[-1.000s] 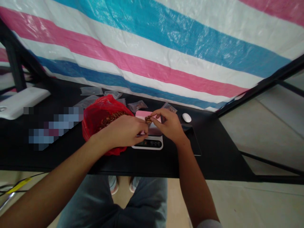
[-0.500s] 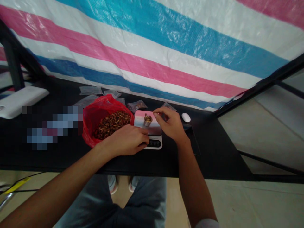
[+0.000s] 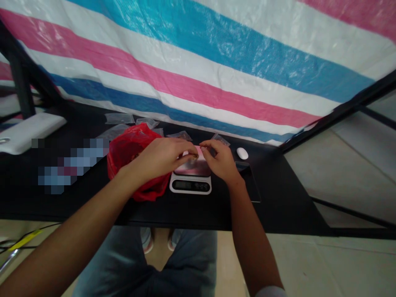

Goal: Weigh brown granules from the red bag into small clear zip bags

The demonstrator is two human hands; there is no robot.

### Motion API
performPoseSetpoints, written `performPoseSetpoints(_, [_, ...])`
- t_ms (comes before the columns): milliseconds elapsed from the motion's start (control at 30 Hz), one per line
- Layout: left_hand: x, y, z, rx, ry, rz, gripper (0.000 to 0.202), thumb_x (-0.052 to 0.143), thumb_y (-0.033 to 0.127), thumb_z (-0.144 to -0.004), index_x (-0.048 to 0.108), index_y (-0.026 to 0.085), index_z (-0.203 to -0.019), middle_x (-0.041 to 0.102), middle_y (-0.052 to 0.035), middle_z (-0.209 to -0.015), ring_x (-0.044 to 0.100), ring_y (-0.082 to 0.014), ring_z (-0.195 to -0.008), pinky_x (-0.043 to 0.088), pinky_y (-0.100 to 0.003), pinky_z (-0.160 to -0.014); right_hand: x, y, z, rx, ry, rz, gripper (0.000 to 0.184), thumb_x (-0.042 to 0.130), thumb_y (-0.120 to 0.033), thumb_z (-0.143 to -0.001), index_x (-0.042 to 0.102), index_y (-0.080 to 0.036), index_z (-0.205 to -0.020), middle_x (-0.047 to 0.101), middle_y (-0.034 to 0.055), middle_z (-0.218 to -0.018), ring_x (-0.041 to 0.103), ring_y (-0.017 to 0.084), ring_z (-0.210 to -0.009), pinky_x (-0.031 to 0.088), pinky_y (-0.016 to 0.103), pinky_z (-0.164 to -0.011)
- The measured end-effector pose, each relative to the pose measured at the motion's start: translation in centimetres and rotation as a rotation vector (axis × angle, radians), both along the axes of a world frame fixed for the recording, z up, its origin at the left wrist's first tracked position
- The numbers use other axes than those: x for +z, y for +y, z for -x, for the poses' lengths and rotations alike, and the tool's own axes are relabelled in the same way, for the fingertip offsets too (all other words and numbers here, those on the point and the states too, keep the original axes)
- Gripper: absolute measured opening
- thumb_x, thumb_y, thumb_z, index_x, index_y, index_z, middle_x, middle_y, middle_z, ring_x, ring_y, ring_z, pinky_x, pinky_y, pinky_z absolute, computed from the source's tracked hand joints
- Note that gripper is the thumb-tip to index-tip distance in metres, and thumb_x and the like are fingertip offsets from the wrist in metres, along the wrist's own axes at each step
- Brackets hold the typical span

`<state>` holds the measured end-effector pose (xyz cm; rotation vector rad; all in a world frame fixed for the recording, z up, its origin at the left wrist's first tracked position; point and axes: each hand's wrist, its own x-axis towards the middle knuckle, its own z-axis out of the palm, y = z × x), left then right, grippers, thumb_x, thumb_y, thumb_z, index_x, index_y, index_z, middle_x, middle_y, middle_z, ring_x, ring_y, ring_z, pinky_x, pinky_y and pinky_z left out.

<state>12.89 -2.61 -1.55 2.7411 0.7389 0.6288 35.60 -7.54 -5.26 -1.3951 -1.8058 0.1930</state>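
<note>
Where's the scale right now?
Head view, centre: the scale sits just right of the red bag, left of the white mouse, under the left hand and right hand.

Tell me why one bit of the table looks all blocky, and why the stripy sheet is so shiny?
In the head view, the blocky patch on the black table is a mosaic laid over the picture, hiding what lies there; light glints off the crinkled pink, white and blue striped plastic sheet; the left hand and right hand look slightly soft.
</note>
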Motion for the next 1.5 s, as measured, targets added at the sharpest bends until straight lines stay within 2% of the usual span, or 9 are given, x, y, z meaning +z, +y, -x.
performPoseSetpoints(167, [0.8, 2.2, -1.2, 0.060, 0.009, 0.058, 0.025, 0.056, 0.032, -0.101, 0.077, 0.025, -0.114, 0.082, -0.0015, -0.108, 0.075, -0.0218, -0.093, 0.050, -0.030, -0.079, 0.0, 0.0, -0.1, 0.010, -0.001, -0.013, 0.015, 0.062, -0.022, -0.095, 0.076, -0.021, -0.101, 0.079, 0.0068, -0.096, 0.070, 0.022, -0.088, 0.054, 0.037, -0.084])
performPoseSetpoints(433, [0.4, 2.4, -2.1, 0.095, 0.078, 0.065, 0.029, 0.054, 0.037, -0.102, 0.076, 0.029, -0.118, 0.083, 0.0001, -0.105, 0.076, -0.0248, -0.094, 0.049, -0.031, -0.075, 0.2, -0.1, -0.1, -0.004, -0.022, -0.005, 0.015, 0.061, -0.021, -0.095, 0.075, -0.020, -0.100, 0.079, 0.0067, -0.096, 0.070, 0.022, -0.087, 0.054, 0.036, -0.084])
performPoseSetpoints(533, [0.3, 2.4, -2.0, 0.076, 0.060, 0.056, 0.033, 0.049, 0.037, -0.103, 0.076, 0.028, -0.121, 0.083, -0.0018, -0.108, 0.076, -0.0247, -0.094, 0.051, -0.033, -0.079, 0.2, -0.1, -0.1, -0.003, -0.026, -0.003, 0.015, 0.061, -0.022, -0.095, 0.075, -0.020, -0.100, 0.079, 0.0065, -0.096, 0.070, 0.021, -0.087, 0.054, 0.036, -0.084])
performPoseSetpoints(700, [-0.1, 3.3, -2.0, 0.100, -0.001, 0.060, 0.040, 0.042, 0.031, -0.104, 0.074, 0.024, -0.126, 0.079, -0.0044, -0.124, 0.074, -0.0262, -0.110, 0.053, -0.036, -0.092, 0.2, -0.1, -0.1, -0.001, -0.024, 0.000, 0.016, 0.060, -0.021, -0.095, 0.075, -0.020, -0.102, 0.079, 0.0072, -0.097, 0.071, 0.022, -0.089, 0.054, 0.036, -0.084])
performPoseSetpoints(833, [-0.9, 5.0, -2.2, 0.079, 0.133, 0.044, 0.038, 0.046, 0.027, -0.101, 0.076, 0.023, -0.124, 0.076, -0.0066, -0.129, 0.071, -0.0248, -0.116, 0.053, -0.033, -0.096, 0.1, -0.1, -0.2, -0.009, -0.026, 0.012, 0.016, 0.061, -0.021, -0.095, 0.075, -0.021, -0.100, 0.079, 0.0070, -0.097, 0.071, 0.022, -0.090, 0.054, 0.037, -0.085])
performPoseSetpoints(967, [-1.5, 5.9, -2.9, 0.048, 0.288, 0.036, 0.033, 0.051, 0.028, -0.098, 0.079, 0.025, -0.114, 0.073, -0.0063, -0.127, 0.071, -0.0228, -0.109, 0.053, -0.029, -0.087, 0.1, -0.1, -0.2, -0.016, -0.037, 0.016, 0.015, 0.061, -0.023, -0.096, 0.075, -0.022, -0.100, 0.079, 0.0066, -0.096, 0.071, 0.022, -0.089, 0.054, 0.037, -0.084])
performPoseSetpoints(1233, [-1.0, 5.6, -2.8, 0.065, 0.263, -0.001, 0.031, 0.051, 0.035, -0.101, 0.078, 0.024, -0.113, 0.073, -0.0073, -0.120, 0.070, -0.0239, -0.106, 0.051, -0.029, -0.082, 0.2, -0.1, -0.3, -0.006, -0.042, 0.002, 0.015, 0.061, -0.021, -0.096, 0.075, -0.020, -0.100, 0.079, 0.0070, -0.095, 0.071, 0.022, -0.089, 0.054, 0.036, -0.084])
performPoseSetpoints(1367, [-0.1, 5.1, -1.6, 0.047, 0.110, 0.012, 0.035, 0.050, 0.038, -0.103, 0.079, 0.021, -0.112, 0.075, -0.0080, -0.118, 0.070, -0.0241, -0.106, 0.051, -0.032, -0.090, 0.3, -0.2, -0.2, -0.008, -0.035, 0.012, 0.015, 0.061, -0.021, -0.096, 0.075, -0.020, -0.100, 0.079, 0.0067, -0.097, 0.071, 0.022, -0.089, 0.054, 0.037, -0.085])
performPoseSetpoints(1500, [1.1, 3.5, -1.0, 0.002, 0.104, 0.003, 0.037, 0.048, 0.039, -0.105, 0.080, 0.022, -0.110, 0.076, -0.0074, -0.115, 0.070, -0.0236, -0.104, 0.050, -0.032, -0.088, 0.3, -0.3, -0.2, -0.015, -0.055, 0.015, 0.015, 0.062, -0.021, -0.095, 0.075, -0.022, -0.100, 0.079, 0.0065, -0.097, 0.071, 0.023, -0.092, 0.054, 0.038, -0.085])
